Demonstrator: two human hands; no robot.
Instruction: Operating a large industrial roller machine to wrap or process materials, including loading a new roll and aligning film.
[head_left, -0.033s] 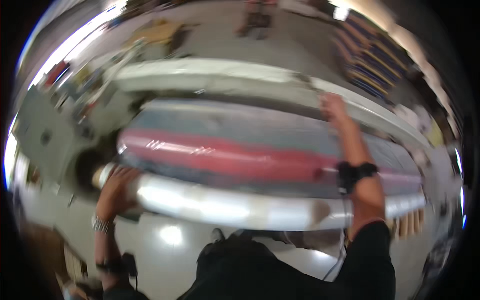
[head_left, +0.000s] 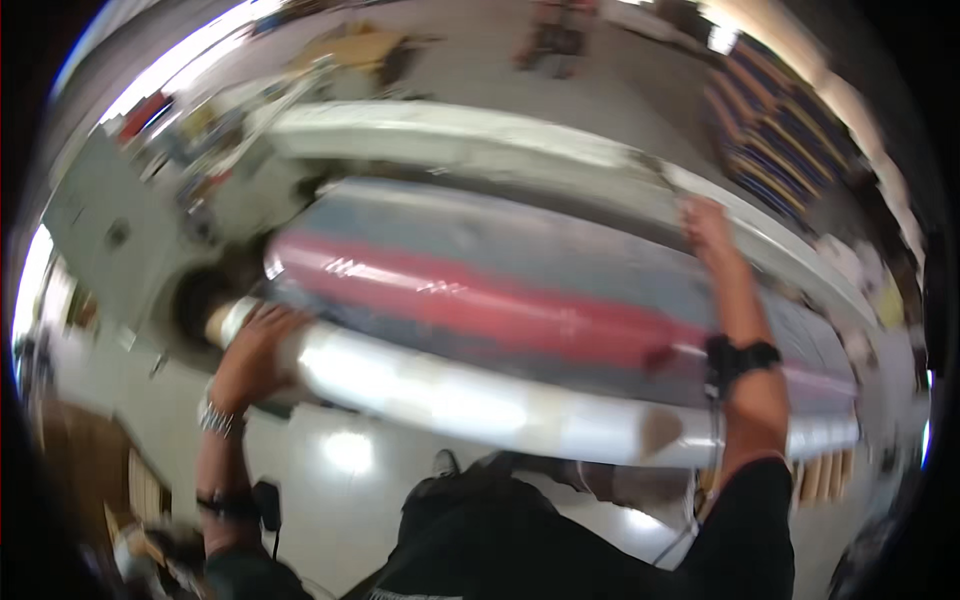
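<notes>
A long white, shiny film roll (head_left: pixel 500 408) lies across in front of me, its brown core (head_left: pixel 216 324) poking out at the left end. My left hand (head_left: pixel 262 350) is wrapped over the roll close to that end. Behind it lies a wide grey roller (head_left: pixel 560 245) with a glossy red band (head_left: pixel 450 295) along it. My right arm reaches over both, and my right hand (head_left: pixel 708 228) is at the far side, beside a long pale beam (head_left: pixel 440 128). Its fingers look curled together; blur hides whatever they may hold.
A pale machine side panel (head_left: pixel 105 225) stands at the left. Striped stacked material (head_left: pixel 775 130) lies at the far right, and a yellowish table (head_left: pixel 355 52) at the far left. Brown tubes (head_left: pixel 828 474) show below the roll's right end. Cardboard (head_left: pixel 85 455) is at the lower left.
The whole view has shifted, so the scene sits further right and is slightly tilted. My left hand stays on the film roll and my right hand stays by the beam.
</notes>
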